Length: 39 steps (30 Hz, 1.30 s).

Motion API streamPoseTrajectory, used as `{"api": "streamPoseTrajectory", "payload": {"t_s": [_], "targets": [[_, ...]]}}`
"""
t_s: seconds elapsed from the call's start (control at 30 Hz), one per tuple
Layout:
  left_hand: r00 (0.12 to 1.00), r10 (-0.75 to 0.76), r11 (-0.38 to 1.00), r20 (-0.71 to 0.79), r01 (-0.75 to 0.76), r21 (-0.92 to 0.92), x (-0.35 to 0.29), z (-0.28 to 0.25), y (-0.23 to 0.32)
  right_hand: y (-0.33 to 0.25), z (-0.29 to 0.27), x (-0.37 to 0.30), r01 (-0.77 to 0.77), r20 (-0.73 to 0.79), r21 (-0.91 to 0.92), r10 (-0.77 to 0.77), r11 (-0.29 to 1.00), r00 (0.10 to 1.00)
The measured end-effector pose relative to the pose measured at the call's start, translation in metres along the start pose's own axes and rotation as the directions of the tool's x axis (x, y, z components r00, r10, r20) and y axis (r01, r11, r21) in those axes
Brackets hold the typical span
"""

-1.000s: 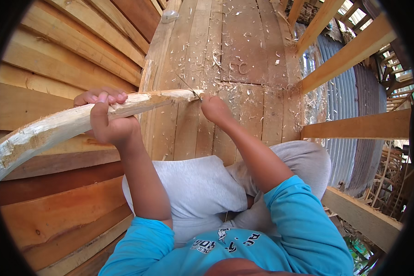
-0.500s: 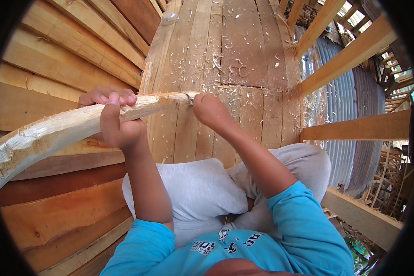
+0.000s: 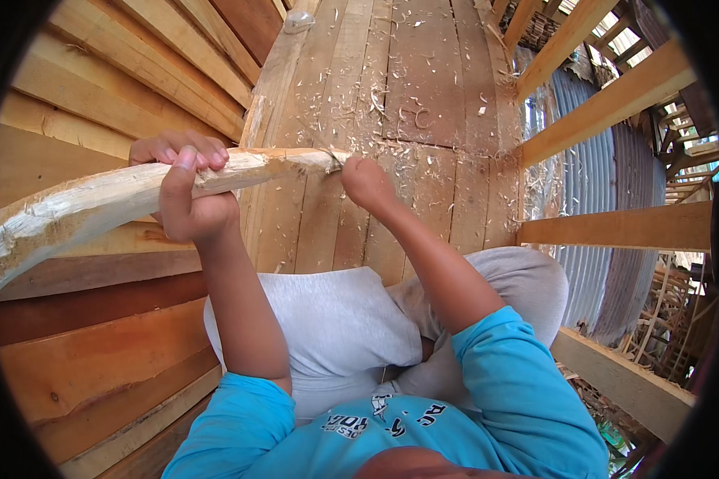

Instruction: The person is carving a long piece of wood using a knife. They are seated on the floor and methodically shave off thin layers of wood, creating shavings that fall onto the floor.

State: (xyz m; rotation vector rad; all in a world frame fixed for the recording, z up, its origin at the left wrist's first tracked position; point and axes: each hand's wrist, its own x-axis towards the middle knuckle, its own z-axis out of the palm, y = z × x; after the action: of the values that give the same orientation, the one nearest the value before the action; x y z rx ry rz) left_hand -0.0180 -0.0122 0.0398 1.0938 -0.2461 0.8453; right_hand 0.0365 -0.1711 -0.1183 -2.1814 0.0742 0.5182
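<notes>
A long, curved piece of pale wood [image 3: 80, 206] runs from the left rim toward the middle, partly peeled, with rough fibres along its edge. My left hand [image 3: 188, 188] is wrapped around its middle, thumb on top and fingers over the far side. At the wood's narrow right end, my right hand [image 3: 367, 184] is closed in a fist. A thin dark knife blade [image 3: 333, 157] shows between that fist and the tip, lying against the wood. Its handle is hidden inside my fist.
Curled shavings [image 3: 411, 116] litter the plank floor [image 3: 319, 215] ahead. Stacked boards [image 3: 96, 351] line the left side. Wooden rails [image 3: 615, 223] stand on the right, with corrugated metal sheets [image 3: 591, 160] beyond. A small clear container [image 3: 299, 21] rests at the far left of the floor.
My left hand has shifted slightly left and away from me along with the wood. My right hand and the blade have moved a little farther away and to the right at the tip.
</notes>
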Motion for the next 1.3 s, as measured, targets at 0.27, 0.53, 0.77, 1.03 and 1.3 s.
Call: {"api": "streamPoseTrajectory", "payload": {"t_s": [0.27, 0.53, 0.77, 1.03, 1.3], "targets": [[0.997, 0.003, 1.0, 0.078, -0.001, -0.031, 0.006, -0.016, 0.001, -0.052, -0.016, -0.03, 0.084, 0.089, -0.019, -0.082, 0.996, 0.993], [0.994, -0.01, 0.999, 0.111, 0.014, -0.037, 0.008, -0.03, 0.004, -0.038, 0.0, -0.024, 0.08, 0.054, 0.002, -0.08, 0.997, 0.995], [0.985, 0.01, 0.999, 0.173, -0.003, -0.038, 0.014, -0.029, 0.005, -0.025, -0.004, -0.015, 0.186, 0.05, -0.185, -0.18, 0.965, 0.982], [0.982, 0.007, 0.998, 0.191, 0.004, -0.056, 0.014, -0.023, 0.002, -0.024, -0.018, -0.017, 0.115, 0.028, -0.177, -0.112, 0.977, 0.993], [0.978, -0.001, 0.996, 0.21, 0.02, -0.091, 0.012, -0.021, 0.002, -0.002, -0.01, 0.002, 0.102, 0.014, -0.203, -0.101, 0.974, 0.995]]}}
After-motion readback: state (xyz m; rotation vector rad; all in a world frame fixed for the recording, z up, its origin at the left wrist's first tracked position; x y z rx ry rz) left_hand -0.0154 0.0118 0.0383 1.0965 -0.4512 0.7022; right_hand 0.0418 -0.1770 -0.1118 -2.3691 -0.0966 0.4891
